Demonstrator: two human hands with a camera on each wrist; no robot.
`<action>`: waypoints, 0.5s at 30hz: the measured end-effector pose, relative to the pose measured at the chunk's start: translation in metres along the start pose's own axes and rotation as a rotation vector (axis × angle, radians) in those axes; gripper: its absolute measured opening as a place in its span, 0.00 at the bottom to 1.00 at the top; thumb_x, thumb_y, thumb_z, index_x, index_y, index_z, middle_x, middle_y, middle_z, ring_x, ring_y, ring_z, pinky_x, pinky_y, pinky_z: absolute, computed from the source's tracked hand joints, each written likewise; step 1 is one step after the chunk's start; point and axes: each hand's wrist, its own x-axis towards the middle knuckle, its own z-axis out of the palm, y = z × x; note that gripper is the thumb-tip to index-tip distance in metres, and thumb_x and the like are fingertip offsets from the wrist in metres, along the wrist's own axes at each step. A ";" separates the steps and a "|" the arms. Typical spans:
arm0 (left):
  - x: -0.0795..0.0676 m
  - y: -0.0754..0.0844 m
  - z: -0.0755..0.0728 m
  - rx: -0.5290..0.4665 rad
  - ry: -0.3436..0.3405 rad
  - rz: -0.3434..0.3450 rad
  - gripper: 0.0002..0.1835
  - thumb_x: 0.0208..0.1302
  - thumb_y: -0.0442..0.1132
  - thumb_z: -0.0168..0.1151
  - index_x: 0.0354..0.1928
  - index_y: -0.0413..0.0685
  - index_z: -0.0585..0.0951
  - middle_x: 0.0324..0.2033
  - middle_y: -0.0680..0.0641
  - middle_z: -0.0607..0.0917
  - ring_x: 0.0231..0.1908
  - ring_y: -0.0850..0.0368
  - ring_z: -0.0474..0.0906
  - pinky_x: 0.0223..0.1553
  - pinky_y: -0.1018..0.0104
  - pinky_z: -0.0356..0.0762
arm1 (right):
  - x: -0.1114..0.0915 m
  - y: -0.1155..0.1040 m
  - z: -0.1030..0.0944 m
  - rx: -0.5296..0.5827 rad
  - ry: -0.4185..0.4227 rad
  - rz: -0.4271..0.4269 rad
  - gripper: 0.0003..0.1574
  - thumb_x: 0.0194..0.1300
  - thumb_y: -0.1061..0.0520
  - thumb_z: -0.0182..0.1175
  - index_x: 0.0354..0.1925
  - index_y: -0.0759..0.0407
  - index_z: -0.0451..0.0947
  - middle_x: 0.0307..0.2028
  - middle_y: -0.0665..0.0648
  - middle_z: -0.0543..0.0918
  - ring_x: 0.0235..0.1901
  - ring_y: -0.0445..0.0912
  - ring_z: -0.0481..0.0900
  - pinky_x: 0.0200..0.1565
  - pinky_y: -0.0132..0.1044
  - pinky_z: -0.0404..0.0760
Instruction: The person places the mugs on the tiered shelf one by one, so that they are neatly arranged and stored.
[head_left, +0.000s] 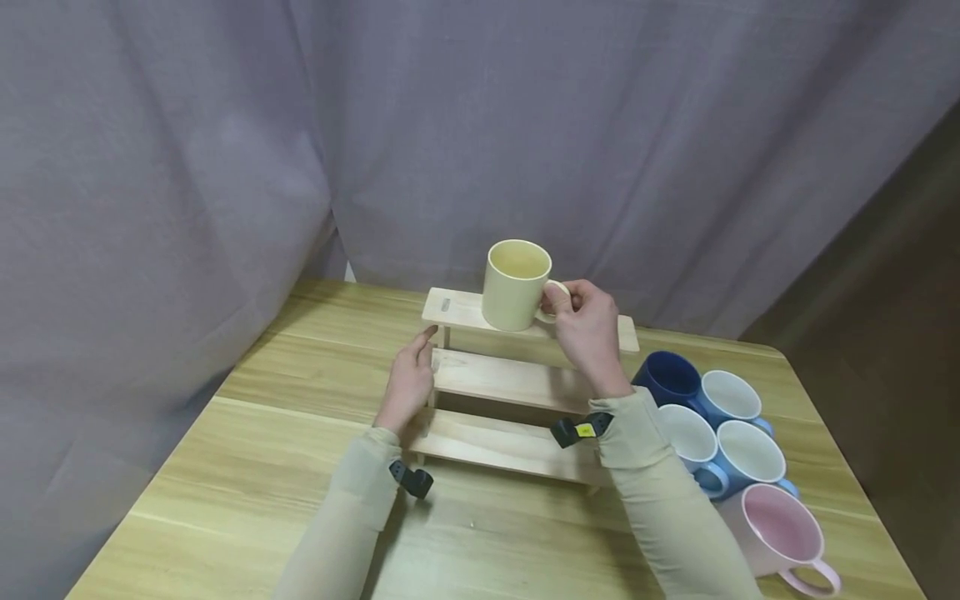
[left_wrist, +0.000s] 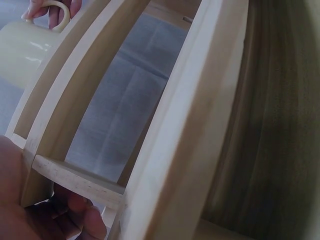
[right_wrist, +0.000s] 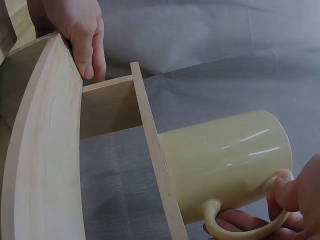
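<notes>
A pale yellow mug (head_left: 510, 298) stands upright on the top board of a three-tier wooden step rack (head_left: 502, 377). My right hand (head_left: 592, 329) pinches the mug's handle between thumb and fingers, at the mug's right side. In the right wrist view the base of the yellow mug (right_wrist: 220, 165) meets the top board. At the left end of the rack my left hand (head_left: 408, 379) holds the middle tier, its fingers (left_wrist: 75, 210) curled around the wood beneath the board. The two lower boards carry nothing.
To the rack's right stand several mugs close together: a dark blue mug (head_left: 669, 379), light blue mugs with white insides (head_left: 750, 450), and a pink mug (head_left: 780, 529) nearest the front. A grey curtain (head_left: 480, 142) hangs behind the wooden table (head_left: 247, 450).
</notes>
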 end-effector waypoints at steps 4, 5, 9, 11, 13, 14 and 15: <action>0.000 0.001 -0.001 0.005 0.003 -0.001 0.21 0.78 0.40 0.39 0.69 0.50 0.68 0.49 0.35 0.80 0.11 0.63 0.56 0.10 0.71 0.60 | 0.001 -0.001 0.002 0.006 -0.015 0.009 0.21 0.70 0.47 0.59 0.41 0.66 0.79 0.34 0.62 0.86 0.35 0.51 0.86 0.31 0.28 0.75; 0.000 0.001 -0.001 0.006 0.006 0.001 0.21 0.78 0.40 0.39 0.69 0.50 0.68 0.45 0.36 0.80 0.11 0.63 0.56 0.10 0.71 0.60 | 0.002 -0.002 0.002 0.012 -0.024 0.008 0.21 0.70 0.47 0.59 0.42 0.66 0.79 0.34 0.62 0.86 0.35 0.51 0.86 0.32 0.28 0.75; -0.001 0.002 -0.002 0.019 0.012 0.000 0.21 0.78 0.40 0.39 0.68 0.50 0.69 0.25 0.44 0.74 0.11 0.63 0.55 0.10 0.71 0.59 | 0.004 -0.005 0.004 0.013 -0.056 0.002 0.22 0.70 0.46 0.58 0.43 0.65 0.79 0.35 0.61 0.86 0.36 0.50 0.86 0.35 0.31 0.77; -0.001 0.003 -0.003 0.018 0.011 -0.002 0.21 0.79 0.41 0.39 0.68 0.50 0.69 0.23 0.46 0.72 0.11 0.63 0.55 0.10 0.71 0.59 | 0.005 -0.007 0.004 0.002 -0.067 0.002 0.22 0.70 0.45 0.58 0.43 0.64 0.80 0.35 0.60 0.86 0.36 0.49 0.85 0.36 0.32 0.77; -0.001 0.002 -0.003 0.017 0.007 -0.005 0.21 0.79 0.41 0.39 0.68 0.49 0.69 0.23 0.44 0.72 0.11 0.63 0.55 0.11 0.71 0.59 | 0.005 -0.008 0.004 -0.013 -0.079 0.002 0.22 0.71 0.45 0.57 0.43 0.64 0.80 0.35 0.59 0.86 0.36 0.48 0.85 0.36 0.34 0.77; -0.002 0.002 -0.003 0.015 0.008 -0.006 0.21 0.79 0.41 0.39 0.68 0.49 0.69 0.26 0.43 0.74 0.11 0.63 0.55 0.11 0.71 0.59 | 0.004 -0.008 0.005 -0.016 -0.085 0.003 0.22 0.71 0.44 0.57 0.43 0.64 0.79 0.35 0.59 0.86 0.37 0.48 0.85 0.36 0.35 0.77; -0.002 0.002 -0.003 0.009 0.008 -0.007 0.21 0.78 0.41 0.39 0.68 0.49 0.69 0.30 0.41 0.77 0.11 0.63 0.55 0.11 0.71 0.60 | 0.004 -0.008 0.005 -0.015 -0.091 0.004 0.23 0.71 0.44 0.56 0.43 0.64 0.79 0.36 0.59 0.86 0.37 0.48 0.85 0.37 0.35 0.77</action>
